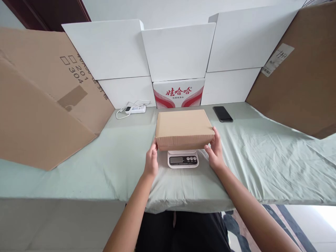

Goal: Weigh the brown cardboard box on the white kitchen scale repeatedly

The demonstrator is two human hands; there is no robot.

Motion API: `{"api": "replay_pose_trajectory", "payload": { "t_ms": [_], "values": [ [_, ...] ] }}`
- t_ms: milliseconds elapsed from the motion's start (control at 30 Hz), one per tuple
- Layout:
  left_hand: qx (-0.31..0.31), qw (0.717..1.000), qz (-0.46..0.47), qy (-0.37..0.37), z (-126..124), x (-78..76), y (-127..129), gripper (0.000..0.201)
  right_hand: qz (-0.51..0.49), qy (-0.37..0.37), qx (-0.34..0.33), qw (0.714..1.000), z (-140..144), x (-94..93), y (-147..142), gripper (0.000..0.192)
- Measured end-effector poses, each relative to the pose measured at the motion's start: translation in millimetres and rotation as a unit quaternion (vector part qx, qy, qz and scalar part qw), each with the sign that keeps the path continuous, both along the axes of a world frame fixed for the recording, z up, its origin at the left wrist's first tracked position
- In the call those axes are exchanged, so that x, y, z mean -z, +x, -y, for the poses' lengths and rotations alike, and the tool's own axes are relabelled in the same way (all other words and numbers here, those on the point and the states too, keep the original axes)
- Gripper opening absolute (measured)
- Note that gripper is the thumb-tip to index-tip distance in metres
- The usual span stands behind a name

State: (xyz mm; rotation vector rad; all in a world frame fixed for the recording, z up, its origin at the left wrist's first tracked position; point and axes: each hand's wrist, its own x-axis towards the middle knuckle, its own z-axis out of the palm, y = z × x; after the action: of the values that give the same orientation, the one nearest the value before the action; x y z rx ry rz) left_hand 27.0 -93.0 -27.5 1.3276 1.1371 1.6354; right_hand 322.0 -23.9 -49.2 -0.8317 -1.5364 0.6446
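Observation:
A closed brown cardboard box (183,125) is at the middle of the table, over a white digital kitchen scale (183,165). The scale's display and buttons show below the box's front edge, while its weighing plate is mostly hidden. My left hand (151,159) grips the box at its front left corner. At the front right corner, my right hand (215,150) holds the other side, thumb in front and fingers along the side. Whether the box rests its weight on the scale I cannot tell.
A black phone (222,114) lies at the back right. Back left is a white power strip (135,109) with a cable. White boxes (178,52) and a red-and-white printed carton (179,93) line the back. Large cardboard panels stand left (39,105) and right (301,77) on the green tablecloth (118,154).

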Motion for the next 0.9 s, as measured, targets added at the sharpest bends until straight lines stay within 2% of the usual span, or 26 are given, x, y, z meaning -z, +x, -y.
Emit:
{"api": "replay_pose_trajectory", "payload": {
  "t_ms": [233,400,467,567,700,900],
  "values": [
    [-0.011,0.999,-0.034,0.012,0,5.2,-3,0.092,-0.027,-0.024,0.0,0.999,2,-5.1,-5,0.087],
    [-0.183,0.98,0.015,0.076,-9,6.9,-18,0.095,-0.184,-0.044,0.103,0.977,-12,-10.1,10,0.089],
    [-0.209,0.975,0.037,0.069,-12,6.3,-21,0.094,-0.215,-0.054,0.123,0.967,-19,-10.5,19,0.088],
    [-0.183,0.981,0.038,0.05,-12,5.6,-18,0.096,-0.228,-0.075,0.113,0.964,-23,-10.4,24,0.09],
    [-0.142,0.989,0.028,0.039,-11,6.6,-11,0.097,-0.222,-0.095,0.078,0.967,-20,-13.4,13,0.095],
    [-0.078,0.996,0.007,0.033,-9,8.7,-8,0.099,-0.168,-0.097,0.03,0.981,-9,-16.3,1,0.087]
  ]
}}
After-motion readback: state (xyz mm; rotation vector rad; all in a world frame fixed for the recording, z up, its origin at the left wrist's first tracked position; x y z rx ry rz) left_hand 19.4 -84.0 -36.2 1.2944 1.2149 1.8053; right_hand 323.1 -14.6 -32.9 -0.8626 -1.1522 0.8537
